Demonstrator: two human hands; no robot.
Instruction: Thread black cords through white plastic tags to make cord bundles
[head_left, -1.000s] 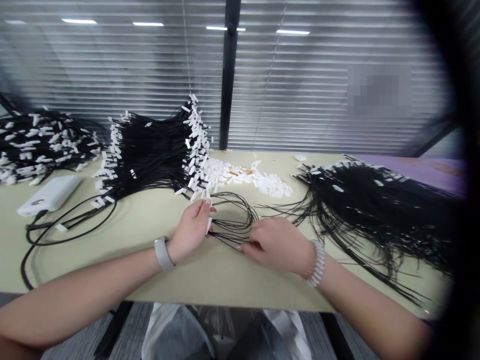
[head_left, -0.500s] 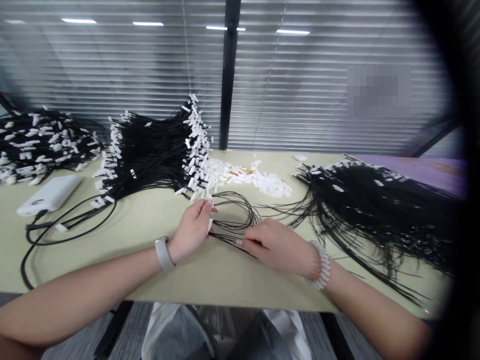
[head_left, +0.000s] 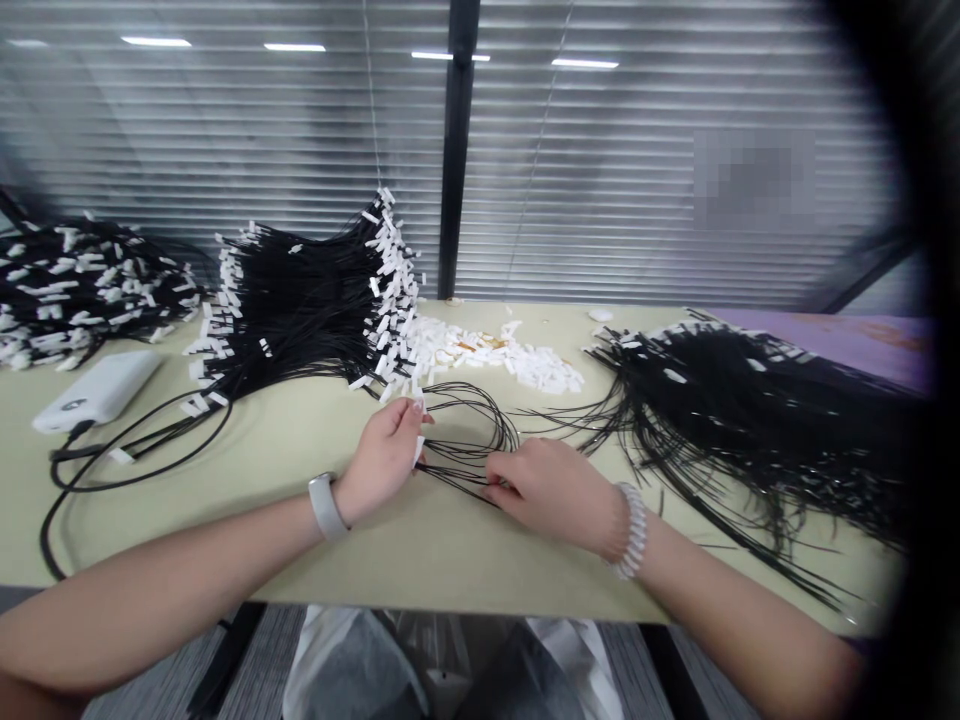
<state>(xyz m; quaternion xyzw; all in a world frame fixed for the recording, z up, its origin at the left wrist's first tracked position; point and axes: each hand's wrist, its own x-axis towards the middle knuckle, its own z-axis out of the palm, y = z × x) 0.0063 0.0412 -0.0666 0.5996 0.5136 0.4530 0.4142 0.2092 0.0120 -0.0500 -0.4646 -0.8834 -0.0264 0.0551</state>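
Note:
My left hand (head_left: pixel 384 458) is closed on the tagged ends of a small looped bundle of thin black cords (head_left: pixel 471 432), with white tags showing between its fingers. A grey band sits on that wrist. My right hand (head_left: pixel 547 488) rests on the pale green table (head_left: pixel 300 450) just right of the loop, its fingers pinched on the free ends of the same cords. A white beaded bracelet circles the right wrist.
A big heap of black cords with white tags (head_left: pixel 300 300) lies behind my left hand, another heap (head_left: pixel 82 285) at far left. Loose white tags (head_left: pixel 495 355) are piled at centre. An untagged cord heap (head_left: pixel 750 420) spreads right. A white power bank (head_left: pixel 94 392) with cable lies left.
My right hand slid slightly left along the cord ends, closing toward the loop. My left hand has stayed where it was, still gripping the tagged ends.

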